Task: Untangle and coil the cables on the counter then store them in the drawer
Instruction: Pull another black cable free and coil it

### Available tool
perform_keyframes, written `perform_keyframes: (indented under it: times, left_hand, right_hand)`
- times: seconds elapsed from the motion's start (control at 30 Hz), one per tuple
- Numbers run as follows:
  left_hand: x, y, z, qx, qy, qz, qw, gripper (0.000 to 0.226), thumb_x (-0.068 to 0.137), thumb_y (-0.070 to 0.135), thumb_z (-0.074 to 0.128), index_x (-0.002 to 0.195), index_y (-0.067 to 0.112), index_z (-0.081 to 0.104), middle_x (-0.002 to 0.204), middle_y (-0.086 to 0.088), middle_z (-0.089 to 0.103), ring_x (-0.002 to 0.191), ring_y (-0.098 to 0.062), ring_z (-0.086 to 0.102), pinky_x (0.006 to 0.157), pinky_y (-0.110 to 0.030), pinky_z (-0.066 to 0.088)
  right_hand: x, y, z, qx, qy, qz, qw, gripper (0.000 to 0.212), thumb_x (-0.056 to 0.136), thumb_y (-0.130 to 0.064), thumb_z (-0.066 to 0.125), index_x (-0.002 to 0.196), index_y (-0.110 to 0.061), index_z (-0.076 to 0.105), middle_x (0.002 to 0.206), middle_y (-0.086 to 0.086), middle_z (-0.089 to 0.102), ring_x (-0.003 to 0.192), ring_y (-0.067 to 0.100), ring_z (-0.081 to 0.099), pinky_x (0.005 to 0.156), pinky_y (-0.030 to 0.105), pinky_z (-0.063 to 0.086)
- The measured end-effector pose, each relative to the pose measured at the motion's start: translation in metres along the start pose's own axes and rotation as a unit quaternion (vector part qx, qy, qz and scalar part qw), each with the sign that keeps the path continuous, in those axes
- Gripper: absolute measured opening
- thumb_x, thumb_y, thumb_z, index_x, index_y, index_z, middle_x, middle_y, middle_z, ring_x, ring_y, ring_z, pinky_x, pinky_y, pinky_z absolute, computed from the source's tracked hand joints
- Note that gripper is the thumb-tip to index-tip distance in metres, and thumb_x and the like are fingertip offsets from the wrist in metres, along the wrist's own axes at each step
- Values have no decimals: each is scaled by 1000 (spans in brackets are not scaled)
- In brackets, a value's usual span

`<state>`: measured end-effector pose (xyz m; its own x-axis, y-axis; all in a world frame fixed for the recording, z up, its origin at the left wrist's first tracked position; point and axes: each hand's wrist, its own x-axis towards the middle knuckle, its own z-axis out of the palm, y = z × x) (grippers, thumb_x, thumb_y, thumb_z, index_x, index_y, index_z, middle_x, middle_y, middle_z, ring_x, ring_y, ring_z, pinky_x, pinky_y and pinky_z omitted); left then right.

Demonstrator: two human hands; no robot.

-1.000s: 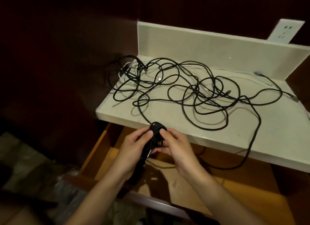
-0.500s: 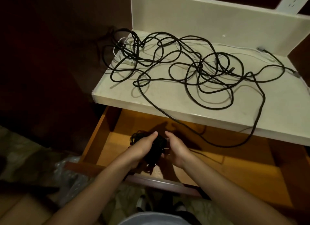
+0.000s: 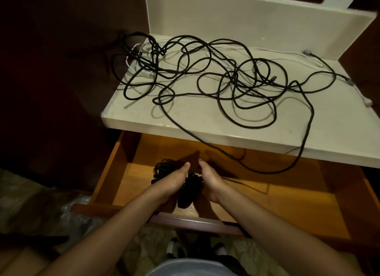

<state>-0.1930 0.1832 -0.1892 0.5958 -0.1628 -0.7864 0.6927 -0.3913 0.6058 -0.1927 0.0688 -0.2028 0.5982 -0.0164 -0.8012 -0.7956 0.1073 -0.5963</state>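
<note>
The small black coiled cable bundle (image 3: 188, 190) has gone down from the white bench (image 3: 205, 119) edge into the open wooden drawer (image 3: 287, 201). The left hand (image 3: 174, 183) and right hand (image 3: 209, 181) still hold it between them. The big black tangled cables (image 3: 236, 84) wait on the bench.

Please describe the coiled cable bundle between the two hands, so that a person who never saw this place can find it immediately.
Find the open orange-brown wooden drawer below the cream stone counter. Low inside it, toward the drawer's left part, the left hand and right hand hold a compact black coiled cable bundle between them. Unlike the loose black cable tangle sprawled on the counter, it is tightly wound.
</note>
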Motion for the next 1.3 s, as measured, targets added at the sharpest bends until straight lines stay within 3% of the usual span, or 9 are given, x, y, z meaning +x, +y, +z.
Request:
perform_keyframes:
  times: [0.2,0.33,0.47,0.57,0.7,0.9,1.0,1.13,1.3]
  left_hand:
    - [1,-2,-1,-12,45,67,997,65,102,64,20,150,27,43,141,-8,56,125,-27,55,109,-47,42]
    - [-14,5,4,-3,101,164,981,61,102,61,20,133,24,57,115,2,66,102,-14,64,80,-34,50]
    - [-28,25,12,7,146,249,957,50,103,56,27,119,26,64,105,6,70,96,-11,68,91,-41,54]
    - [-22,41,19,-16,120,200,972,44,103,55,36,105,22,65,103,1,71,94,-18,69,90,-42,56]
    - [-3,51,35,-139,61,130,980,49,105,47,41,121,5,61,116,-11,68,105,-27,68,86,-35,56]
    - [-1,58,51,-226,76,186,953,35,106,33,46,110,8,69,113,-16,73,101,-27,72,90,-37,58]
    - [-13,65,57,-247,85,227,938,37,107,28,44,102,2,70,102,-21,75,94,-30,75,86,-37,60]
    - [-35,85,62,-253,72,312,913,38,107,25,42,92,3,70,92,-19,76,84,-29,73,80,-34,56]
    - [-57,119,63,-248,32,355,901,44,108,31,38,94,3,69,87,-16,75,84,-27,74,76,-33,59]
  right_hand:
    - [-14,7,-17,-91,10,-127,988,51,104,-47,34,141,-17,52,145,2,52,134,19,47,109,34,35]
    - [-32,5,-36,-60,6,-213,975,43,106,-39,35,116,-15,69,113,0,72,108,15,66,96,29,50]
    - [-44,-9,-57,-31,53,-300,952,40,106,-31,38,104,-13,73,102,1,75,99,12,69,96,33,53]
    - [-44,-17,-72,-68,97,-331,936,35,105,-35,39,109,-24,72,110,-7,73,107,6,65,101,32,48]
    - [-35,-22,-93,-175,137,-315,923,45,103,-46,36,133,-23,62,133,-8,62,123,8,54,106,31,39]
    - [-30,-23,-105,-219,100,-299,923,52,102,-54,31,136,-26,58,134,-13,59,125,6,52,110,34,38]
    - [-35,-26,-113,-205,86,-333,916,43,106,-44,33,127,-24,65,119,-10,68,113,3,60,100,29,44]
    - [-48,-41,-122,-188,86,-415,886,29,101,-30,52,85,-35,75,78,-15,70,76,0,62,72,27,47]
    - [-72,-73,-133,-138,85,-520,838,22,95,-14,63,81,-24,77,79,-9,74,77,2,66,73,19,47]
